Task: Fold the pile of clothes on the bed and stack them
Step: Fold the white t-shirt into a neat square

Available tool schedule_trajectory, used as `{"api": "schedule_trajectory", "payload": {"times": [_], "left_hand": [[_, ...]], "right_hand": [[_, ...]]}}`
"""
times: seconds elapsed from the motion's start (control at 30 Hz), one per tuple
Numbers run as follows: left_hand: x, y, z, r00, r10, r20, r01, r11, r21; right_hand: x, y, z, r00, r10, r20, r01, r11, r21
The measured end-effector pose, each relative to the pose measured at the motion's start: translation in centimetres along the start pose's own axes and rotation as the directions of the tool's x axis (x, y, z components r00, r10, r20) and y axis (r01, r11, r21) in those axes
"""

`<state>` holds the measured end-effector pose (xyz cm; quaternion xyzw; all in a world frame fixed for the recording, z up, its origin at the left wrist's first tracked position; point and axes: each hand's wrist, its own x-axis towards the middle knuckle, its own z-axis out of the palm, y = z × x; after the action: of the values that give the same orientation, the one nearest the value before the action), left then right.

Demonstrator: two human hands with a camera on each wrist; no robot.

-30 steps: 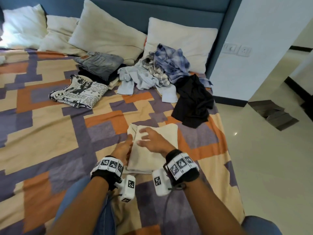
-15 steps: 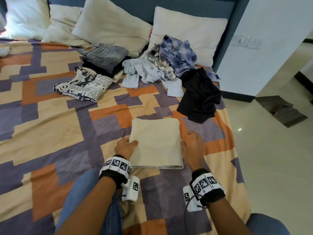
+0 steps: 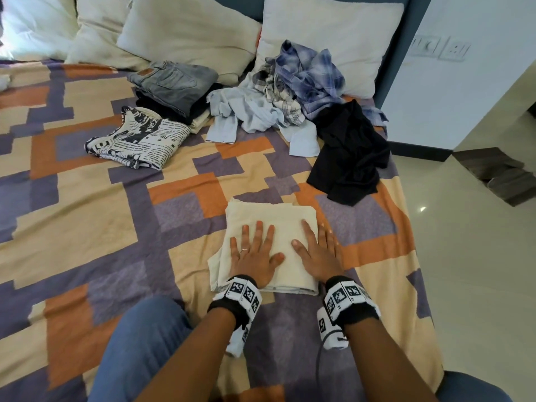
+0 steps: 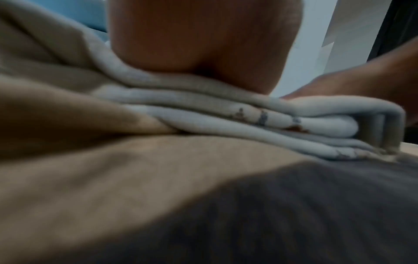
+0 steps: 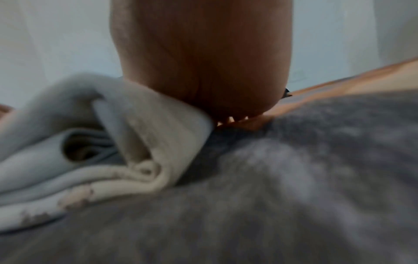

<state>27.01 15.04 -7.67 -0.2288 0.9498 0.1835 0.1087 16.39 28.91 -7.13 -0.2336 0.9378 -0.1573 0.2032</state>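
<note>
Both palms, left hand and right hand, press flat on the folded cream cotton garment; lifting carelessly could spring its loose near layers open.

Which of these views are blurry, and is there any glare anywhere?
Head view: sharp, with a small glare spot on the floor right of the bed. Left wrist view: soft throughout, the cream garment folds only roughly readable. Right wrist view: blurred too, the bedspread just grey smear.

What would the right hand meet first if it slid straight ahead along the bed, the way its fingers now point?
Probably the black garment. The right hand, flat on the folded cream cloth, points up-bed roughly towards it; bare bedspread lies between.
</note>
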Motion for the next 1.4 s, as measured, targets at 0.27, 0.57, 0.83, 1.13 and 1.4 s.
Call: {"api": "schedule_trajectory", "payload": {"times": [0.27,0.57,0.83,1.13,1.4], "left_hand": [[0.4,-1.1,-0.2,0.998,0.054,0.035,-0.053,0.998,-0.020],[-2.1,0.0,-3.1,0.959,-0.275,-0.074,0.039,0.382,-0.923],[-3.2,0.9,-13.0,0.993,-0.070,0.094,0.065,-0.342,-0.937],[-5.5,-0.3,-6.6,0.953,-0.078,0.291,0.274,-0.177,-0.945],[-6.9,0.2,1.1,0.874,-0.473,-0.113,0.135,0.459,-0.878]], "right_hand": [[-1.0,-0.6,-0.8,1.000,-0.019,0.011,0.015,0.969,0.247],[-2.4,-2.8,-3.6,0.986,0.154,0.069,-0.142,0.532,0.835],[-5.3,-8.4,-11.2,0.744,-0.480,-0.464,0.522,0.852,-0.044],[-9.5,-1.5,-0.7,0.642,-0.701,-0.311,0.477,0.683,-0.554],[-13.3,2.6,2.7,0.776,-0.287,-0.562,0.436,0.887,0.150]]}}
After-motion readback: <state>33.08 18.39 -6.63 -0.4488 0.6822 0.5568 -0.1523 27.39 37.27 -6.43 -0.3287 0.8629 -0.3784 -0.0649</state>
